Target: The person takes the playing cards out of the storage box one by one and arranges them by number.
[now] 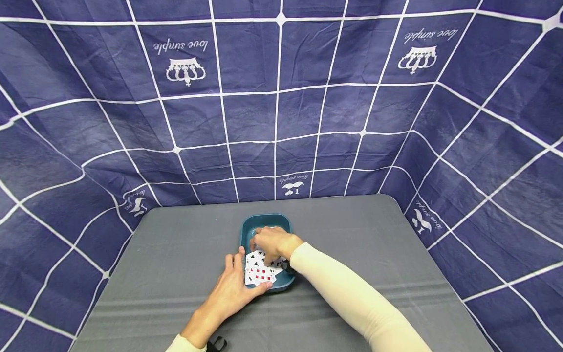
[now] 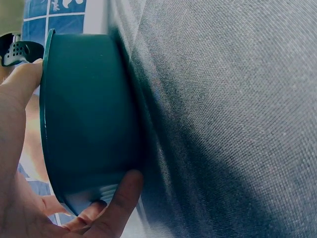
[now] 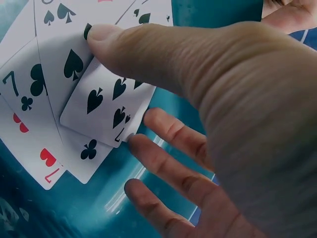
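Observation:
A teal plastic tub [image 1: 281,285] stands on the grey table, with several fanned playing cards [image 1: 258,275] inside it. My left hand [image 1: 233,283] grips the tub at its near left side; in the left wrist view the thumb lies at the rim and the fingers reach round the tub wall [image 2: 89,109]. Inside the tub, my right hand [image 1: 274,240] holds cards, its thumb over the spades and its fingertips at their edge. The right wrist view shows a seven of spades [image 3: 104,104] on top, overlapping a seven of clubs [image 3: 22,82] and a red-suited seven [image 3: 37,148].
The grey cloth-covered table [image 1: 352,234] extends around the tub on all sides. Blue cloth walls [image 1: 246,117] with white grid lines rise behind it and at both sides. A black strap [image 1: 217,343] shows by the left wrist.

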{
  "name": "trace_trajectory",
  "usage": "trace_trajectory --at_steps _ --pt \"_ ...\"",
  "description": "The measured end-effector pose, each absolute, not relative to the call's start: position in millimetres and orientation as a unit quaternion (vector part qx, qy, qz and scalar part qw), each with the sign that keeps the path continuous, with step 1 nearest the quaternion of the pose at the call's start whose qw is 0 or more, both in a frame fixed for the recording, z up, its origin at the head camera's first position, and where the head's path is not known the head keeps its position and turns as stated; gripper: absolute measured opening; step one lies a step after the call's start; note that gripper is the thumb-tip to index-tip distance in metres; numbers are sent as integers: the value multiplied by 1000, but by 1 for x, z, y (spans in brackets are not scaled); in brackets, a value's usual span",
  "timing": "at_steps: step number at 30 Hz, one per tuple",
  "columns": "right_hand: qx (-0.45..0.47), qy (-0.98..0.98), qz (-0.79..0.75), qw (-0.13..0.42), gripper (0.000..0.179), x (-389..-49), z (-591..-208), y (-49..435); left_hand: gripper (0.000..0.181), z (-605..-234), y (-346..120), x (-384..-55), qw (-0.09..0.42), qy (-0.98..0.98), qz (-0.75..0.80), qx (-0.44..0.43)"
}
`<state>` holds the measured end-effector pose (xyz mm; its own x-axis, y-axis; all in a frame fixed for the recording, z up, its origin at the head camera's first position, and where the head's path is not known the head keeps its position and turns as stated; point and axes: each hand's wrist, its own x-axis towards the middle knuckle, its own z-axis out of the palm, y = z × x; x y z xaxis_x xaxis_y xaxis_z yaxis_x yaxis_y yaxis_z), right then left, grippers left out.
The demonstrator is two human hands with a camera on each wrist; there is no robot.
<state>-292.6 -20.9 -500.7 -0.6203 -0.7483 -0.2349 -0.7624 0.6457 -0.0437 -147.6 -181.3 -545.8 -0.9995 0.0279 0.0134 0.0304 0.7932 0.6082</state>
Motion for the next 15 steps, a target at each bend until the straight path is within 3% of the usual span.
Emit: trace_trajectory --at_steps 15 --pt "-426 898 16 105 47 -292 -503 -19 142 -546 -181 -146 1 -947 -320 -13"
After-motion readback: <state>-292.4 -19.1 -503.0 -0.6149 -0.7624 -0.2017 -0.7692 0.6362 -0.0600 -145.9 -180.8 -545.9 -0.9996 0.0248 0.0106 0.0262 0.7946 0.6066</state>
